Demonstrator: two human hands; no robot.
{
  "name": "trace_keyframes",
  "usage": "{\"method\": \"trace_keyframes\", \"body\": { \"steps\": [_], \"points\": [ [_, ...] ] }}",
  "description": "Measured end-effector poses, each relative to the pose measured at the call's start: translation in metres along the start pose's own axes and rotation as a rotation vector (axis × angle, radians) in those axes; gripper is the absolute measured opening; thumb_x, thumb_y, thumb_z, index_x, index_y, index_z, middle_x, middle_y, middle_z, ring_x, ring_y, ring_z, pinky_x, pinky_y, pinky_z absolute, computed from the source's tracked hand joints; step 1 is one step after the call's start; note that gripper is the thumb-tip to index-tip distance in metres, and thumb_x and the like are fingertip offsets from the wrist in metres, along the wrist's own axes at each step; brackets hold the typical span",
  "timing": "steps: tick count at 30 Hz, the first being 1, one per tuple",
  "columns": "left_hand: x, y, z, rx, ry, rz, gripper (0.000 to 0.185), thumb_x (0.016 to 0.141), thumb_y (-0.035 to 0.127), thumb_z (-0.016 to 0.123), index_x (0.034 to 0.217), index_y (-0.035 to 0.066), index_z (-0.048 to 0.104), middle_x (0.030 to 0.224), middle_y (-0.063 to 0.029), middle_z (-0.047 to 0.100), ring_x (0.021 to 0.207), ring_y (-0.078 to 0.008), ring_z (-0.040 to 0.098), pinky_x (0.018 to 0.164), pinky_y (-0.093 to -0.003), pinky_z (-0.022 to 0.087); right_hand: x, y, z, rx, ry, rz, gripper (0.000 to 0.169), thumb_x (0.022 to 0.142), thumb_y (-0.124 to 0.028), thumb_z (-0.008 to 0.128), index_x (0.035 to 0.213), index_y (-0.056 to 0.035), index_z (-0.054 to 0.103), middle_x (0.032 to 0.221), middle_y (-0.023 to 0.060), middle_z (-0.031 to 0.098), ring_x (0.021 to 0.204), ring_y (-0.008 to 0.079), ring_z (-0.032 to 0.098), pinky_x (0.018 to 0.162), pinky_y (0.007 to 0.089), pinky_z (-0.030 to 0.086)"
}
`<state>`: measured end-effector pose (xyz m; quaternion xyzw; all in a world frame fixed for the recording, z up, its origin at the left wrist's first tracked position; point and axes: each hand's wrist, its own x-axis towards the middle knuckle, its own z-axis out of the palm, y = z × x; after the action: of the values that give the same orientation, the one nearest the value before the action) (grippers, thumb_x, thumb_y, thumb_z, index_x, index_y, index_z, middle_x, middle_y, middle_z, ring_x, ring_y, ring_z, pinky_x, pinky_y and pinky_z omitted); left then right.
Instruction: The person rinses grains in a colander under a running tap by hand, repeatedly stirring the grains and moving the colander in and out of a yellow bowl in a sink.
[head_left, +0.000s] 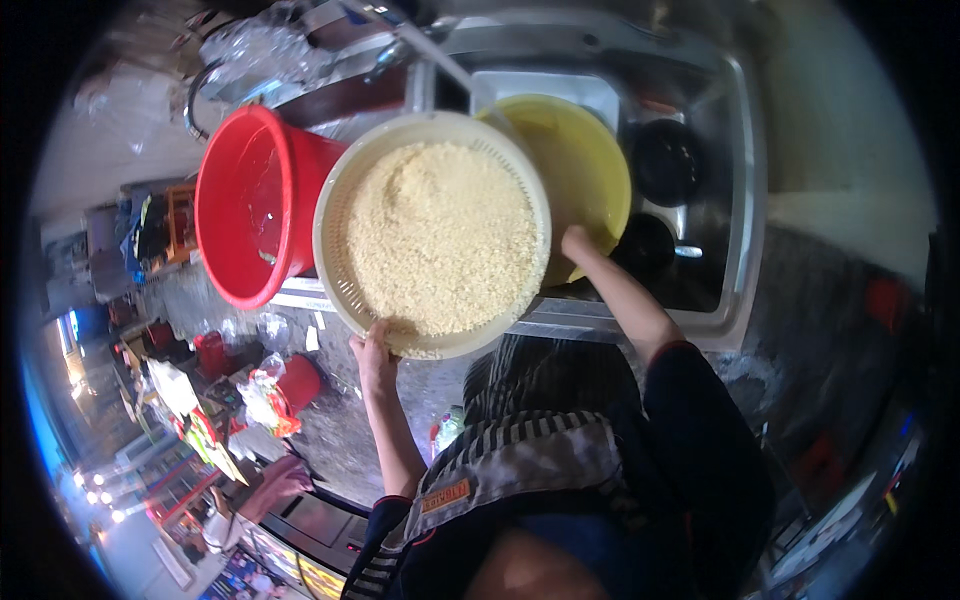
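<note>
My left hand (375, 355) grips the near-left rim of a cream plastic colander (336, 270) with slotted walls. Pale yellow small grains (442, 232) fill much of it, heaped towards the far left. The colander overlaps the left side of a yellow plastic tub (611, 161) that stands in a stainless steel sink (701, 274). Inside the tub's near part is my right hand (576, 241), its fingers hidden, so I cannot tell whether they hold anything. The tub's contents look cloudy and yellowish.
A red plastic bucket (283, 202) stands left of the colander. Two dark round drain fittings (667, 161) show in the sink, and a white container (592, 86) lies behind the tub. Clear plastic bags (262, 52) are at the far left. Another person (221, 525) is at lower left.
</note>
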<state>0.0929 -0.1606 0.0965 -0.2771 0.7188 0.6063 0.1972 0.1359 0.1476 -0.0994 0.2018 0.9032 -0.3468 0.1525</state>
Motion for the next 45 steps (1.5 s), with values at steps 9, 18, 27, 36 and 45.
{"method": "trace_keyframes", "body": {
  "steps": [9,18,27,36,45],
  "points": [
    [0.02,-0.006,-0.004,-0.036,-0.109,0.037,0.009,0.071,0.001,0.053,0.076,-0.006,0.056,0.065,-0.012,0.058,0.056,-0.0202,0.058,0.048,-0.0295,0.05,-0.016,0.124,-0.069,0.309,0.518,0.349,0.026,0.071,-0.024,0.062,0.089,-0.0042,0.063,0.088,0.0179,0.064,0.084,0.0327,0.062,0.074,0.0372,0.048],
    [0.03,-0.017,-0.016,-0.087,-0.112,0.02,0.014,0.074,0.004,0.054,0.085,-0.005,0.054,0.072,-0.0112,0.059,0.059,-0.02,0.059,0.05,-0.0305,0.051,-0.036,0.006,-0.185,0.021,0.418,-0.25,0.016,0.07,-0.001,0.053,0.085,-0.0008,0.057,0.081,0.0206,0.058,0.081,0.0375,0.058,0.069,0.0433,0.045],
    [0.031,-0.018,-0.02,0.029,-0.145,0.009,0.016,0.078,0.009,0.047,0.078,-0.003,0.059,0.064,-0.0077,0.057,0.052,-0.015,0.053,0.043,-0.0223,0.039,-0.124,-0.03,-0.27,-0.478,0.52,-0.435,0.014,0.074,0.0,0.054,0.088,-0.0015,0.055,0.079,0.0179,0.059,0.08,0.0315,0.061,0.07,0.0408,0.049],
    [0.033,-0.017,-0.017,0.074,-0.169,0.005,0.014,0.077,0.009,0.049,0.079,-0.001,0.059,0.064,-0.0063,0.057,0.046,-0.012,0.05,0.036,-0.0216,0.032,-0.152,-0.029,-0.317,-0.793,0.763,-0.623,0.013,0.069,-0.002,0.058,0.08,-0.0055,0.052,0.071,0.0116,0.056,0.073,0.0266,0.061,0.061,0.0345,0.049],
    [0.024,-0.015,-0.006,-0.019,-0.058,0.047,0.016,0.078,0.011,0.052,0.082,-0.002,0.059,0.064,-0.008,0.058,0.045,-0.0124,0.052,0.034,-0.022,0.034,-0.087,0.04,-0.265,0.355,0.723,-0.202,0.017,0.074,0.003,0.052,0.088,0.0009,0.06,0.075,0.0114,0.063,0.066,0.0153,0.06,0.061,0.0276,0.046]
  ]
}}
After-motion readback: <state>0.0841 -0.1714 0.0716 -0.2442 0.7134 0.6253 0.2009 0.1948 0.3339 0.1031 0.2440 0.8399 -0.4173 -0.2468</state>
